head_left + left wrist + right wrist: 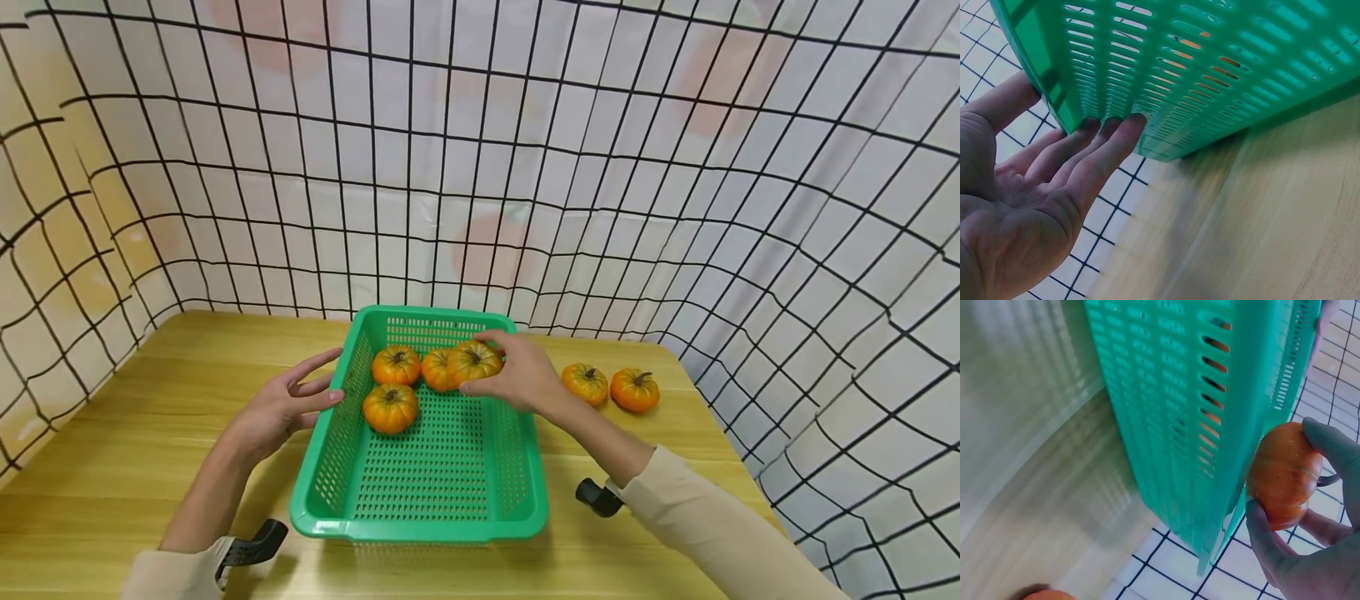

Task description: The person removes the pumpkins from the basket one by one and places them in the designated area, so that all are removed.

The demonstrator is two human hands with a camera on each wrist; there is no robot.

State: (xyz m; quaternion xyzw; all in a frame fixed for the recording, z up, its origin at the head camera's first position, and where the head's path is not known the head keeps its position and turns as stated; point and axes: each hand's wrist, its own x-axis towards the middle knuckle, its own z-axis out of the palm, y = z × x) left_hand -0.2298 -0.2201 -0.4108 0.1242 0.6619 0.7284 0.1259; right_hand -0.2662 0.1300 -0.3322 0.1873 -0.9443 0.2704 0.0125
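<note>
My right hand (521,372) grips a small orange pumpkin (474,363) by its sides, over the right part of a green plastic basket (420,530). In the right wrist view this held pumpkin (1285,475) is beside the basket's rim, thumb and fingers around it. Three more pumpkins lie inside the basket: one at the back left (396,365), one nearer the front (391,409), and one partly hidden behind the held pumpkin (435,370). My left hand (283,408) has its fingers extended at the basket's left side; the left wrist view shows fingertips against the slotted wall (1166,69).
Two pumpkins, one nearer the basket (585,384) and another to its right (634,391), sit on the wooden table (150,400) right of the basket. A black wire grid (442,167) over pale patterned sheeting encloses the back and sides.
</note>
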